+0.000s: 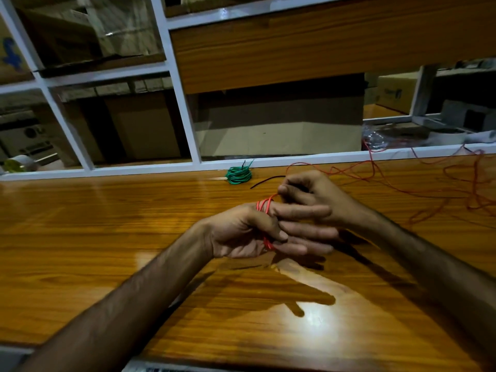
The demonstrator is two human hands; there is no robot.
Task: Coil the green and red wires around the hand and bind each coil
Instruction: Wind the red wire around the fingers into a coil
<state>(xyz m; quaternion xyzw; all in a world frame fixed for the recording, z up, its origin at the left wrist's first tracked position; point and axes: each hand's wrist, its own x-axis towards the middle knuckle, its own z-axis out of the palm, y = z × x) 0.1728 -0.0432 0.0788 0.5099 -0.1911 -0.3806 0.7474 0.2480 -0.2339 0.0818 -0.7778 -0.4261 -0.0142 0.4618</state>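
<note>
Left hand (241,232) out flat-ish over the wooden surface (107,237), fingers pointing right, and the red wire (264,205) is looped round them, a few turns showing at the top by the knuckles and again at the bottom edge near the palm. Left thumb's pressed down across the turns, so that grip's closed on the coil. Right hand (308,194) sits just behind and above the left fingers, curled in, thumb & forefinger pinching the red strand right where it leaves the coil. Grip closed on the wire there. The rest of the red runs off to the right, loose and tangled over the surface, up toward the white ledge (295,158). Can't tell where its far end lies; gets blurry out there. Green wire (239,175): small coil, already bundled, lying on the surface at the back next to the ledge, well apart from my hands. A short black piece (265,181) lies btwn the green coil and my right hand, on the wood. Behind the ledge, white-framed glass w/ cardboard boxes (279,122) in the dim.
</note>
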